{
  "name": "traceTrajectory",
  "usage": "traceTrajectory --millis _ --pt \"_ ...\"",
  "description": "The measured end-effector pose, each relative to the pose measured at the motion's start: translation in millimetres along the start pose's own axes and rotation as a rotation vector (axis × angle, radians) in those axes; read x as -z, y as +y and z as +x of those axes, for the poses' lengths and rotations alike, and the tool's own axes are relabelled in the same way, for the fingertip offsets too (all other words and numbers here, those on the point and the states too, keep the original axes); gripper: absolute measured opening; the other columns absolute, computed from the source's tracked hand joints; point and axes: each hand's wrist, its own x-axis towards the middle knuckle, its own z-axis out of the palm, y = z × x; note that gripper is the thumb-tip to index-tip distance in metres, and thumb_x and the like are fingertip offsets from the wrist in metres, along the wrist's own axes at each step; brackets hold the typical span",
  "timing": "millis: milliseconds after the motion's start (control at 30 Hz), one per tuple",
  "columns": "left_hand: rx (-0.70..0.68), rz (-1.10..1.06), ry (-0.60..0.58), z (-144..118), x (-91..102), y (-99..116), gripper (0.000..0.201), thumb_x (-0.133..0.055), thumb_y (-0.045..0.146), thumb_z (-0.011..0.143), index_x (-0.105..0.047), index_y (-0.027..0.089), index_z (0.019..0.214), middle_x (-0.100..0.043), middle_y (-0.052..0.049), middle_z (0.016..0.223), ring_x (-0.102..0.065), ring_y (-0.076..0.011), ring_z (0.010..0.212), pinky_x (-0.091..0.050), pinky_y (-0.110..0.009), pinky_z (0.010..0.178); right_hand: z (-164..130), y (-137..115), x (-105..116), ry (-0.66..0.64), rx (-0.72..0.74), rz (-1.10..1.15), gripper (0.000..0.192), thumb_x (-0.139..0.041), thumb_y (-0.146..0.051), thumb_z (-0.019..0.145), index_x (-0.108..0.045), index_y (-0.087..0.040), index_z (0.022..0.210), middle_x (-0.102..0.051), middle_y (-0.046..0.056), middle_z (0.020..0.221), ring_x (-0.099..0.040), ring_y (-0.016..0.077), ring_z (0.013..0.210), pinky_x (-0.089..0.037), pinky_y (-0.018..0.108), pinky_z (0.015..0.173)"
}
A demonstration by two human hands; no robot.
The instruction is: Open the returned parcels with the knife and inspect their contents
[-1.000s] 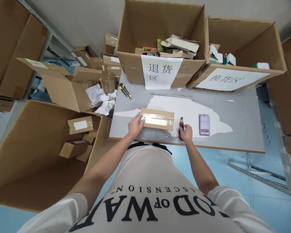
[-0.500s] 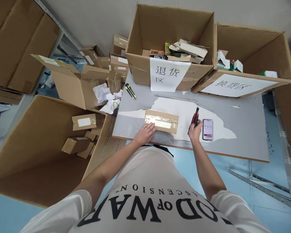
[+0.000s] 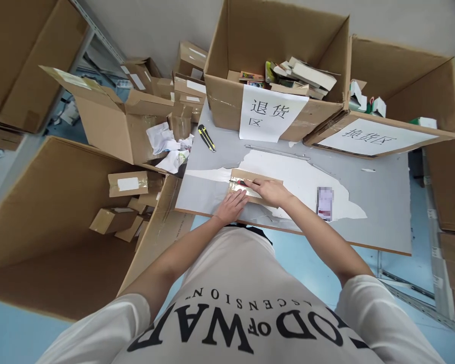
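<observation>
A small taped cardboard box (image 3: 256,176) lies on the table near its front edge. My left hand (image 3: 231,206) rests flat on the box's near side, fingers stretched out. In my right hand (image 3: 270,191) is a red and black utility knife (image 3: 241,183), its tip at the left end of the box's taped top. The fingers of my right hand cover most of the knife's handle. To the right of the box lies a phone (image 3: 325,203) with its screen lit. A yellow and black utility knife (image 3: 207,138) sits at the table's left side.
Two large open cartons with paper signs stand at the back: a left carton (image 3: 220,108) holding books and a right carton (image 3: 445,121) holding small boxes. On the left, a big open carton (image 3: 60,202) contains several small boxes. Crumpled paper (image 3: 161,139) lies beside the table (image 3: 387,217).
My right hand has moved left with the red and black utility knife, from beside the phone onto the box's top. My left hand stays on the box.
</observation>
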Motion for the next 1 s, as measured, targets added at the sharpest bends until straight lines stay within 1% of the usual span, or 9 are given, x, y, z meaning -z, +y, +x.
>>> traceTrajectory --millis 133,267,533,667,867,1000 --pt "0.001 -0.005 -0.012 -1.0 -0.1 -0.5 0.053 -0.046 0.023 0.089 -0.042 0.02 0.142 -0.041 -0.012 0.148 -0.03 -0.0257 0.141 -0.026 -0.043 0.112 -1.1 -5.8 5.6 -0.032 0.006 -0.058 0.059 -0.038 -0.018 0.093 -0.027 -0.034 0.148 -0.061 0.01 0.12 -0.066 0.0228 0.087 -0.044 0.031 0.069" --pt "-0.006 -0.009 -0.03 -2.2 0.3 -2.9 0.053 -0.046 0.026 0.089 -0.042 0.019 0.142 -0.042 -0.013 0.147 -0.03 -0.026 0.141 -0.025 -0.043 0.112 -2.4 -9.0 8.2 -0.065 0.018 -0.113 0.062 -0.038 -0.017 0.092 -0.023 -0.035 0.149 -0.059 0.01 0.124 -0.066 0.0228 0.085 -0.044 0.031 0.067" --pt "-0.013 -0.018 -0.039 -1.5 1.7 -5.3 0.053 -0.046 0.032 0.09 -0.044 0.017 0.141 -0.041 -0.013 0.148 -0.03 -0.0271 0.141 -0.025 -0.043 0.112 0.6 -11.7 15.9 -0.102 0.0 -0.105 0.06 -0.036 -0.016 0.092 -0.026 -0.032 0.149 -0.058 0.013 0.125 -0.067 0.0247 0.086 -0.044 0.033 0.069" --pt "-0.001 -0.034 -0.037 -1.3 3.2 -4.4 0.054 -0.048 0.031 0.089 -0.043 0.017 0.141 -0.042 -0.014 0.147 -0.029 -0.0275 0.142 -0.024 -0.044 0.113 2.6 -12.7 14.8 -0.112 -0.004 -0.11 0.059 -0.035 -0.017 0.093 -0.026 -0.032 0.149 -0.058 0.012 0.126 -0.067 0.0251 0.088 -0.044 0.033 0.07" --pt "-0.023 -0.011 -0.071 -0.2 8.6 -4.7 0.055 -0.047 0.034 0.09 -0.042 0.016 0.142 -0.04 -0.014 0.148 -0.029 -0.028 0.141 -0.024 -0.043 0.113 0.2 -10.7 12.3 -0.091 -0.008 -0.098 0.059 -0.038 -0.018 0.092 -0.027 -0.033 0.149 -0.057 0.012 0.128 -0.067 0.0255 0.089 -0.044 0.033 0.07" --pt "-0.031 0.002 -0.072 -1.7 10.1 -4.5 0.056 -0.048 0.036 0.09 -0.041 0.016 0.142 -0.04 -0.014 0.149 -0.03 -0.0283 0.141 -0.024 -0.043 0.113 -3.5 -9.1 12.6 -0.115 -0.004 -0.165 0.059 -0.037 -0.018 0.093 -0.024 -0.032 0.149 -0.061 0.013 0.122 -0.068 0.0251 0.087 -0.043 0.031 0.066"
